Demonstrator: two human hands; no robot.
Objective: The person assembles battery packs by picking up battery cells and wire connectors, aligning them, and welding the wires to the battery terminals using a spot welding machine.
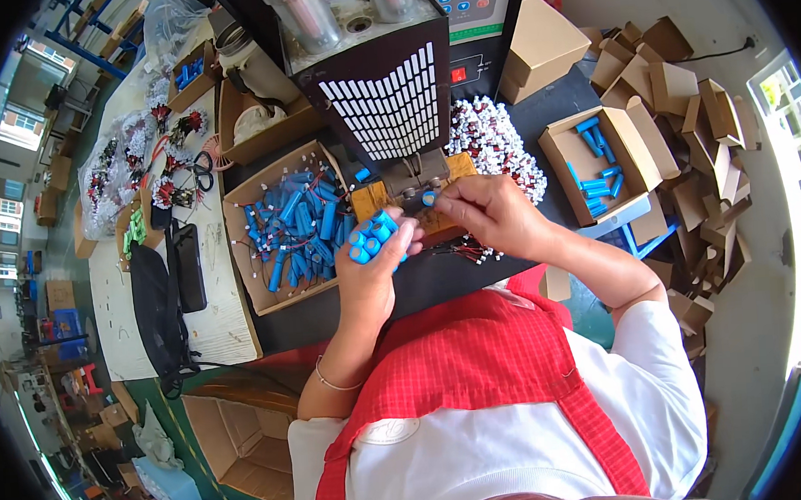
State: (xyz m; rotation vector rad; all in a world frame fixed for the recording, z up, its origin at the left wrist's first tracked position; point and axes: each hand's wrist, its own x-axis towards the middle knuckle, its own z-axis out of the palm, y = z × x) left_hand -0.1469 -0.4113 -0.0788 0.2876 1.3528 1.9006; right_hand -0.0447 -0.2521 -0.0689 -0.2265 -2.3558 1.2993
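Observation:
My left hand [371, 279] is palm up in front of the machine, its fingers curled round a bunch of blue battery cells [371, 240]. Between the fingertips of my right hand [506, 216] is a single blue battery cell [429, 198], end-on, close to the metal electrodes [408, 193] under the machine head. Whether it touches them I cannot tell. The machine [378, 100], which looks like a spot welder, has a dark vented front. Another small blue cell [363, 174] lies beside the orange-yellow block [370, 197] at its base.
Left of my hands stands a cardboard box [286, 303] of blue cells with wires. White connectors [495, 143] are heaped right of the machine. Farther right is an open carton [631, 149] holding loose blue cells. Scissors [203, 170] and a phone [190, 267] lie on the left table.

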